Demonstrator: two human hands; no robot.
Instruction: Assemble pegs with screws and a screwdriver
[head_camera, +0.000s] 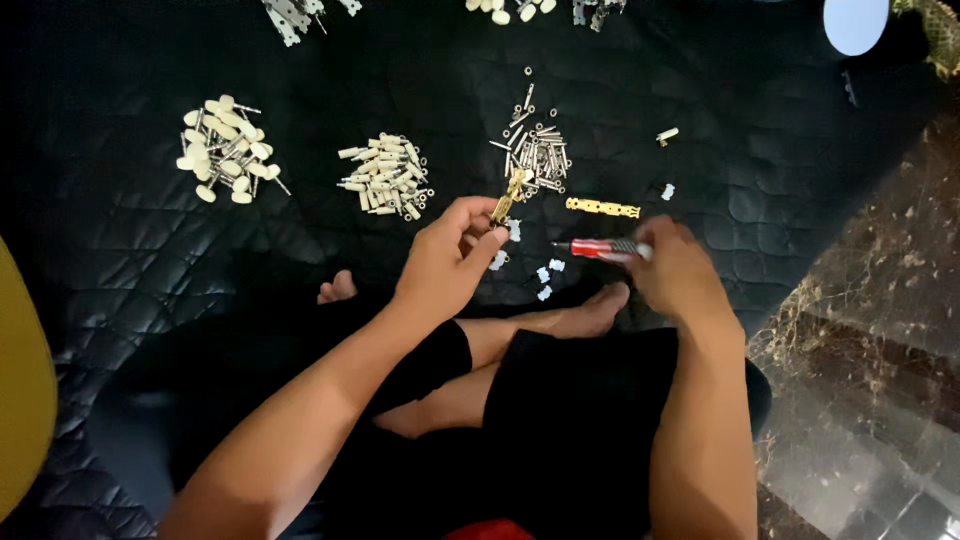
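My left hand (447, 258) pinches a small gold metal plate (509, 197) upright between thumb and fingers, just below a pile of silver screws and pins (535, 150). My right hand (676, 265) grips a red-handled screwdriver (600, 249) whose tip points left toward the left hand. A second gold perforated plate (603, 207) lies flat on the black quilted mat (760, 150) between the hands. Small white gears (548, 278) are scattered below the screwdriver.
Two piles of cream-knobbed pegs (225, 148) (388, 176) lie to the left. More metal parts (296, 14) sit along the far edge, and a white round object (856, 24) at top right. My crossed legs and bare feet (590, 313) are beneath the hands. Marble floor (870, 330) lies right.
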